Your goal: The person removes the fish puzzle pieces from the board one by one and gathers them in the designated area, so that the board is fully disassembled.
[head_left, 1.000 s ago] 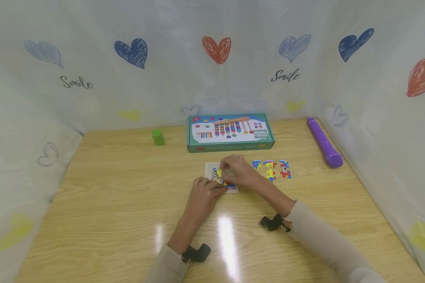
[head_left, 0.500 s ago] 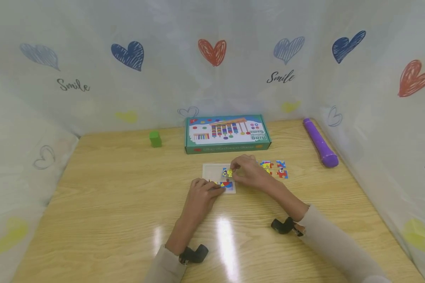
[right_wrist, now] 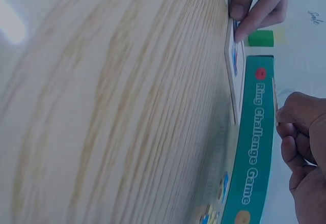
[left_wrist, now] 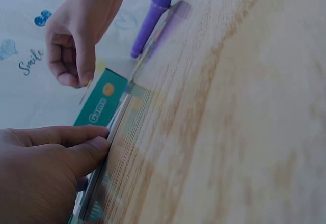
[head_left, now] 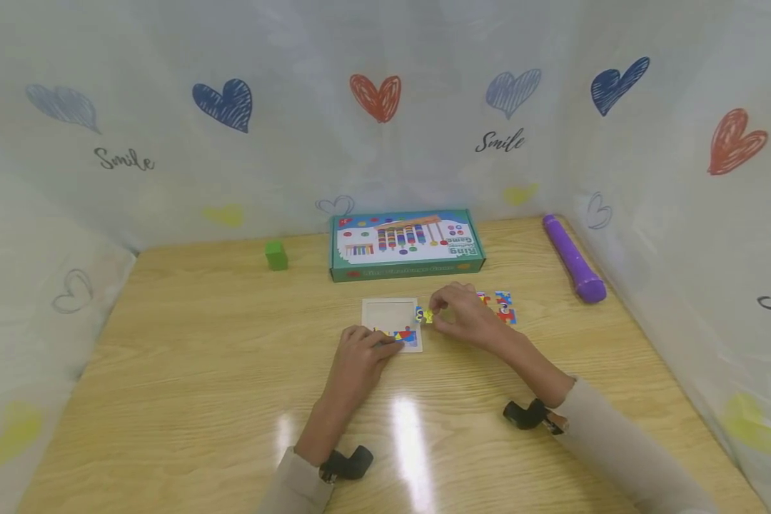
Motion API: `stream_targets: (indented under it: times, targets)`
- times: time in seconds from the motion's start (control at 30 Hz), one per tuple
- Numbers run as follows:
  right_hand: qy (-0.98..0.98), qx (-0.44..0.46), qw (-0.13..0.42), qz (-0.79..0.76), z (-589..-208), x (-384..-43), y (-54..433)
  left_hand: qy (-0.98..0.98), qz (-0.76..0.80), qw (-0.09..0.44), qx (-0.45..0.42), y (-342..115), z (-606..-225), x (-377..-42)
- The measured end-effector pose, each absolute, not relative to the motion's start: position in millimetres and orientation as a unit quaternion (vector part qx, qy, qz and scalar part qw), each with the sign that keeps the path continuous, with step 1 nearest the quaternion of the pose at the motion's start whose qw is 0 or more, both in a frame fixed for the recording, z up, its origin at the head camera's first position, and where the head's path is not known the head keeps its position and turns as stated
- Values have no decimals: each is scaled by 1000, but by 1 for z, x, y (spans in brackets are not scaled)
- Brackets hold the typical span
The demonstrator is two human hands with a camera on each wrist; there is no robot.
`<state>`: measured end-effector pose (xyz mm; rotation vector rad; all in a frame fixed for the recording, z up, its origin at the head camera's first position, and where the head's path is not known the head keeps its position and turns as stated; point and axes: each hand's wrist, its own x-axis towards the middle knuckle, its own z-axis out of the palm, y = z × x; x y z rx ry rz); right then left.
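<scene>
In the head view my left hand (head_left: 360, 355) holds the near-left side of a pale square puzzle tray (head_left: 366, 308). Its thumb and index finger sit close together at the rim in the left wrist view. Red, yellow and blue puzzle pieces (head_left: 403, 335) lie along the tray's near side, partly hidden by that hand. My right hand (head_left: 462, 314) pinches a blue and yellow puzzle piece (head_left: 426, 315) between thumb and index finger, just off the tray's right rim. From the right wrist this piece (right_wrist: 275, 102) appears edge-on, raised above the table.
Several loose jigsaw pieces (head_left: 504, 308) lie right of the tray, some behind the right hand. A green Ring Challenge Game box (head_left: 407, 246) stands behind it. At the back left is a green block (head_left: 276, 255); a purple toy microphone (head_left: 574, 258) lies at the right edge.
My right hand has moved right from over the tray with the puzzle piece, uncovering the tray's inside. The left hand keeps its place on the tray. The head view has shifted slightly.
</scene>
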<state>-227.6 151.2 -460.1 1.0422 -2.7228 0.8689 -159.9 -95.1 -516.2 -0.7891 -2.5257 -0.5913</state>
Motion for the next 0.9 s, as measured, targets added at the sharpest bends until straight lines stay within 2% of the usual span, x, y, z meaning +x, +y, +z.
stream_targets:
  times: [0.57,0.9]
  targets:
    - [-903,326,67,273,-464,-225,183,-911,-222,208,-280,-94,-517,-158]
    - [-907,312,58,279,-468,-225,196,-903,-236,215,-288,-94,-516,-158]
